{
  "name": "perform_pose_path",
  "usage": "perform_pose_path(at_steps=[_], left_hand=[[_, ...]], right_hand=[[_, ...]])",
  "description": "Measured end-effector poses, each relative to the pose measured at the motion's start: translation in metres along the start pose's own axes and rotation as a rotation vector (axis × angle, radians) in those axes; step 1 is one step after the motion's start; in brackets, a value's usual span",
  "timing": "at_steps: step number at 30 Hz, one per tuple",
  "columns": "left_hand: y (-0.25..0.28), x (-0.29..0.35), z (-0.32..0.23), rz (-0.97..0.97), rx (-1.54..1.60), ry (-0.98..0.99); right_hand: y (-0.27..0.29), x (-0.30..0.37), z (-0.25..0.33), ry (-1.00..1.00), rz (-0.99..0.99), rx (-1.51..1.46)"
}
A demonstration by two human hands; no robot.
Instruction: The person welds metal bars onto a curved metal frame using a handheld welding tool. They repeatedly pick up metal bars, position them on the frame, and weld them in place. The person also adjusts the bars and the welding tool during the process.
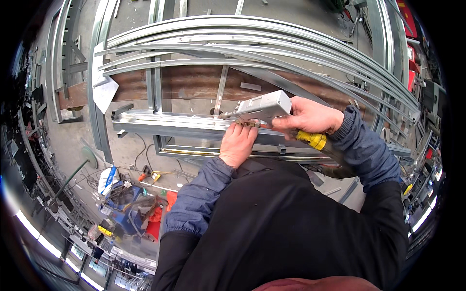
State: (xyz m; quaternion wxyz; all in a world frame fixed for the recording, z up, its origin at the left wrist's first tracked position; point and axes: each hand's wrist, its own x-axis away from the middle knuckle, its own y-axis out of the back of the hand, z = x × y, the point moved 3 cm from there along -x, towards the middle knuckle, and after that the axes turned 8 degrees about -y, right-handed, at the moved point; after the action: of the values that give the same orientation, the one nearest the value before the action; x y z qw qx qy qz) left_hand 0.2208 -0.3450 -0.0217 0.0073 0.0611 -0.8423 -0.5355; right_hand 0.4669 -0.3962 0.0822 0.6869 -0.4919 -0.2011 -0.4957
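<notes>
My right hand [315,117] is wrapped round a grey pistol-shaped power tool [264,105] with a yellow-banded handle or hose [312,140]. The tool's thin nose points left, close above a shiny metal rail [170,121]. My left hand [238,144] is at the rail just below the nose, its fingers bent and pressed together. Under the tool, the fingertips meet a small brownish part [248,123]; its kind is unclear, and I cannot tell whether it belongs to the tool. Exact contact between nose and rail is hard to make out.
Long metal profiles [204,39] lie across the frame beyond my hands, over a rusty brown beam [194,80]. A white sheet [105,92] hangs at their left end. At lower left stand a blue machine [127,208], cables and a green round-based stand [89,158].
</notes>
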Motion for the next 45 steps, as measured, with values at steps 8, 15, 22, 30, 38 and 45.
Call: perform_pose_path(at_steps=[8, 15, 22, 30, 38, 45], left_hand=[[0.006, -0.004, -0.004, -0.028, -0.019, -0.004], [0.006, -0.001, -0.007, -0.029, -0.030, -0.006], [0.004, 0.001, -0.007, 0.043, -0.008, 0.024], [0.001, 0.001, -0.008, 0.006, -0.021, 0.000], [0.059, 0.009, -0.003, -0.059, 0.120, -0.052], [0.134, 0.083, 0.190, -0.008, -0.124, 0.209]], right_hand=[[0.002, -0.004, -0.003, 0.040, -0.083, -0.026], [0.005, -0.012, -0.002, 0.039, -0.068, -0.009], [0.001, -0.014, -0.004, 0.083, -0.064, 0.043], [-0.023, 0.024, 0.007, 0.178, -0.207, 0.231], [-0.041, 0.113, -0.006, 0.404, -0.542, -0.027], [-0.093, 0.125, -0.065, 0.485, -0.736, -0.171]])
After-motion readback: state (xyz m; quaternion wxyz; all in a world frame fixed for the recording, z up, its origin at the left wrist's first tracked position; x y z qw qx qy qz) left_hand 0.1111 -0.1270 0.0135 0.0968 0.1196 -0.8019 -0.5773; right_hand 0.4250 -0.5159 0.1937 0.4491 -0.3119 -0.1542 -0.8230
